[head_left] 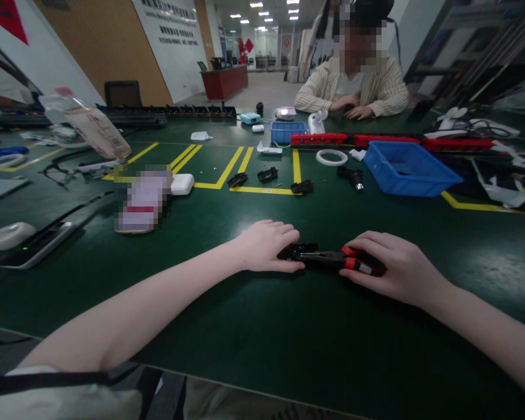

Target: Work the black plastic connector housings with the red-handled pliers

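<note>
Black, irregular pieces, three (268, 174), lie far on dark green table (227, 326); finished or untouched, cannot tell. Near centre, left hand (269, 245), fingers pinching small black part (305, 247). Red-and-black-handled metal pliers (332, 257) meet part from right; work on it looks under way, unfinished. Right hand (389, 265), fingers wrapped round pliers' handles.

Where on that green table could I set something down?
The table is bare between the phone and left hand, and between the right hand and large blue bin. Farther back it's crowded: black parts, white ring, red strips.
</note>
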The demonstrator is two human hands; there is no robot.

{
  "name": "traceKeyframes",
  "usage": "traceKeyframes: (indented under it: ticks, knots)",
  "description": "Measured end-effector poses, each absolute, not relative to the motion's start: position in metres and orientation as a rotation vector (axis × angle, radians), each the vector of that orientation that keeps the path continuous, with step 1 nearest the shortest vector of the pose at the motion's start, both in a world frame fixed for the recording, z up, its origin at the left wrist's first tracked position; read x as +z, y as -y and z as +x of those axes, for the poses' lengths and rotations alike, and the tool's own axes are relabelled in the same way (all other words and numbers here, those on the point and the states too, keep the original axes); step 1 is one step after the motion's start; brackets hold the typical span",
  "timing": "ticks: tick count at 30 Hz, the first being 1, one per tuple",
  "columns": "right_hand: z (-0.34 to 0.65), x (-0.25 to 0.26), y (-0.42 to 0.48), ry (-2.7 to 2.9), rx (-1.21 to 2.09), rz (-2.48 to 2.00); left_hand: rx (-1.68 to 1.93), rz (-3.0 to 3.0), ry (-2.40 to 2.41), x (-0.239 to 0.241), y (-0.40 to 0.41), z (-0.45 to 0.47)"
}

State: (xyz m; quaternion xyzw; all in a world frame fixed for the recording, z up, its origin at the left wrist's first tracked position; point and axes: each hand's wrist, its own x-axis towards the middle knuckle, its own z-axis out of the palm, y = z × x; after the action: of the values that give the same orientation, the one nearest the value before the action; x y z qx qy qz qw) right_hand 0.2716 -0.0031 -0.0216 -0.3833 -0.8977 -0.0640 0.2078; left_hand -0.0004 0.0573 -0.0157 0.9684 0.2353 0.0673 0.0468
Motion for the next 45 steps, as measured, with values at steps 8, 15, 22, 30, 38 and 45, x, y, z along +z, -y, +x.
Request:
traceKeyframes:
  ticks: [8,15,22,30,38,45]
  knots:
    - [0.264,-0.021,0.005,2.523,-0.269,-1.001,0.182,2.983,-0.619,-0.017,-0.061,-0.001]
    - [0.272,-0.022,0.002,2.559,-0.231,-0.991,0.191,2.971,-0.595,-0.016,-0.061,-0.001]
    - [0.276,-0.021,-0.001,2.573,-0.189,-0.991,0.206,2.963,-0.581,-0.017,-0.062,-0.002]
    - [0.268,-0.026,0.004,2.519,-0.164,-1.041,0.24,2.983,-0.592,-0.021,-0.064,-0.003]
    - [0.266,-0.027,0.005,2.489,-0.118,-1.088,0.253,2.937,-0.594,-0.02,-0.063,-0.003]
    - [0.265,-0.023,0.002,2.453,-0.263,-1.041,0.249,2.91,-0.626,-0.018,-0.062,-0.003]
